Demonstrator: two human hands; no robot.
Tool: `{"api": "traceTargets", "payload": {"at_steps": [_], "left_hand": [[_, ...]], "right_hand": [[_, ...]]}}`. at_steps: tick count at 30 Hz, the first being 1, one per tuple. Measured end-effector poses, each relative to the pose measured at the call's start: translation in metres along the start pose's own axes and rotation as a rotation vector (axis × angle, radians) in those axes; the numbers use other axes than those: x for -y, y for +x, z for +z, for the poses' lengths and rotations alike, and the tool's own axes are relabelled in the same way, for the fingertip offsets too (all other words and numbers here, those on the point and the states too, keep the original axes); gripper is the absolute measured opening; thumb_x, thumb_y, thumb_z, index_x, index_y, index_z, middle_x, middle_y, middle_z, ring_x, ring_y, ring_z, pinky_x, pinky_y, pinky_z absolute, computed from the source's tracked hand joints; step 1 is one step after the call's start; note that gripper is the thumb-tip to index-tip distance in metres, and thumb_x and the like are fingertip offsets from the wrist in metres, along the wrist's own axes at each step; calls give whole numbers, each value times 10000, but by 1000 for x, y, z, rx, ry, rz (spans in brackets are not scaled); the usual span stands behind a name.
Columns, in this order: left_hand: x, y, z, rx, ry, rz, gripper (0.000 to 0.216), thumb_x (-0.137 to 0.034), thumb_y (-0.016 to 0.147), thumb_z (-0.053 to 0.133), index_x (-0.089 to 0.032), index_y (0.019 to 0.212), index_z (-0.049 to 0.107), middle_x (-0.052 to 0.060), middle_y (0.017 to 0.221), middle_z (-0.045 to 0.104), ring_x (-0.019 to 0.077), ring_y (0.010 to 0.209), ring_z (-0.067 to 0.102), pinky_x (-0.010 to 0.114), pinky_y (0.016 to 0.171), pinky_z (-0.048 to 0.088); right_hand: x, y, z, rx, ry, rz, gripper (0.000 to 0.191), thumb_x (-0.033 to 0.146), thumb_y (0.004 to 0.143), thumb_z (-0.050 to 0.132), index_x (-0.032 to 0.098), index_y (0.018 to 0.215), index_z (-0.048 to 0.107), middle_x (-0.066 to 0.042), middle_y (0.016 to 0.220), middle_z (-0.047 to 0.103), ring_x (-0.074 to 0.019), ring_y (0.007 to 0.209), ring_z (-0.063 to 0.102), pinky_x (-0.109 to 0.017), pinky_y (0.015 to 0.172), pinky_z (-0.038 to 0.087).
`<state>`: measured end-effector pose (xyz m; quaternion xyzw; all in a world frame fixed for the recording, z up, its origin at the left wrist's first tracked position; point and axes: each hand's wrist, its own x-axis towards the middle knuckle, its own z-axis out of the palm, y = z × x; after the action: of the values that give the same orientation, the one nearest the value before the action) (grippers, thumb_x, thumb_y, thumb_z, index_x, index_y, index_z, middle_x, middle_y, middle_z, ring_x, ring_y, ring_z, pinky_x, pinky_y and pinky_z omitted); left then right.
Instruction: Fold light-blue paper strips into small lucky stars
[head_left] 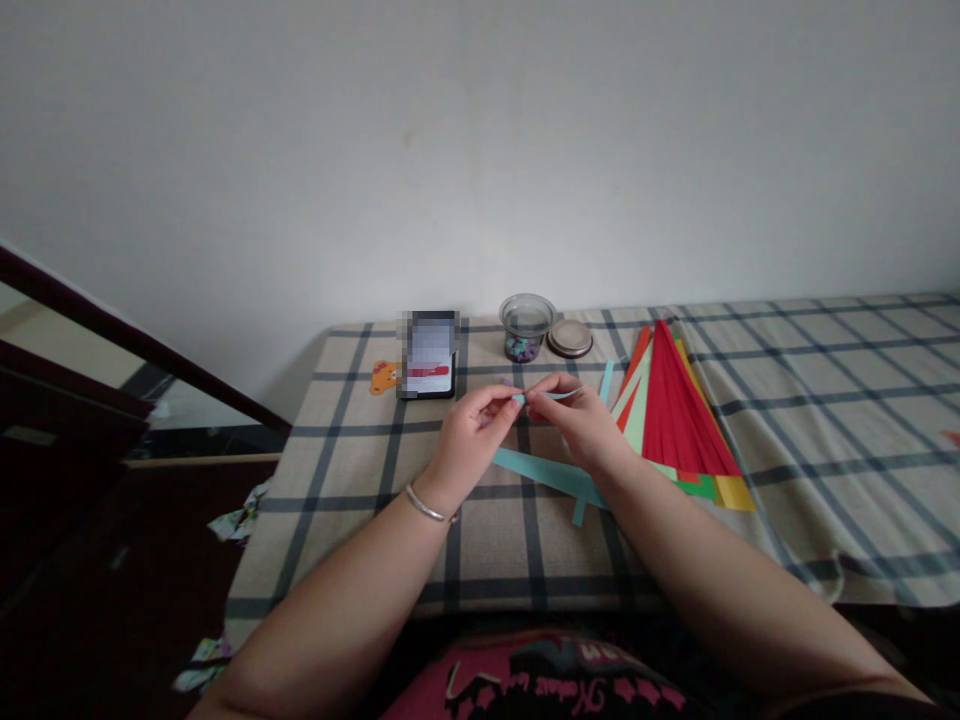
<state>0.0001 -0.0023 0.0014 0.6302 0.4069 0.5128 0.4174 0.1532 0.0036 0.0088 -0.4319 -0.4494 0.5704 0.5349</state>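
Observation:
My left hand (472, 432) and my right hand (574, 420) meet above the checked cloth (337, 480), both pinching a thin light-blue paper strip (553, 395) between thumb and fingertips. The strip runs from the pinch toward the right. A silver bangle (426, 508) circles my left wrist. More light-blue strips (536, 470) lie on the cloth under my right hand. A fan of long paper strips (671, 410), mostly red with green, yellow and orange, lies just right of my right hand.
A phone (429, 355) stands propped at the back. Beside it sit a small clear cup (526, 326) with small coloured pieces inside and its round lid (569, 338). An orange sticker (383, 377) lies left of the phone. Paper scraps (238, 520) lie off the left edge.

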Motion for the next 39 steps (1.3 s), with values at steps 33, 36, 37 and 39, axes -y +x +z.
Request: {"api": "traceTargets", "payload": {"at_steps": [33, 36, 37, 39], "left_hand": [[0, 1, 3, -8, -293, -134, 238, -362, 752, 724, -169, 890, 703, 54, 903, 721, 152, 817, 661, 296, 788, 557], [0, 1, 3, -8, -311, -154, 231, -357, 745, 733, -177, 887, 715, 52, 913, 723, 149, 840, 655, 296, 818, 545], [-1, 1, 3, -2, -318, -160, 230, -357, 744, 735, -177, 885, 717, 51, 909, 723, 147, 835, 654, 295, 819, 543], [-1, 1, 3, 7, -333, -166, 228, -358, 742, 739, -175, 878, 721, 50, 897, 724, 144, 826, 654, 293, 814, 542]], "right_hand": [[-1, 1, -2, 159, 369, 191, 314, 296, 543, 881, 188, 591, 590, 42, 605, 673, -99, 579, 653, -251, 628, 584], [0, 1, -4, 196, 393, 233, 290, 280, 554, 877, 190, 591, 603, 47, 593, 663, -92, 583, 649, -237, 636, 586], [0, 1, -4, 204, 397, 244, 290, 282, 554, 877, 191, 591, 604, 49, 589, 661, -89, 582, 647, -231, 636, 586], [1, 1, -5, 216, 394, 258, 295, 296, 554, 878, 193, 601, 605, 52, 586, 664, -84, 579, 649, -218, 631, 585]]}}
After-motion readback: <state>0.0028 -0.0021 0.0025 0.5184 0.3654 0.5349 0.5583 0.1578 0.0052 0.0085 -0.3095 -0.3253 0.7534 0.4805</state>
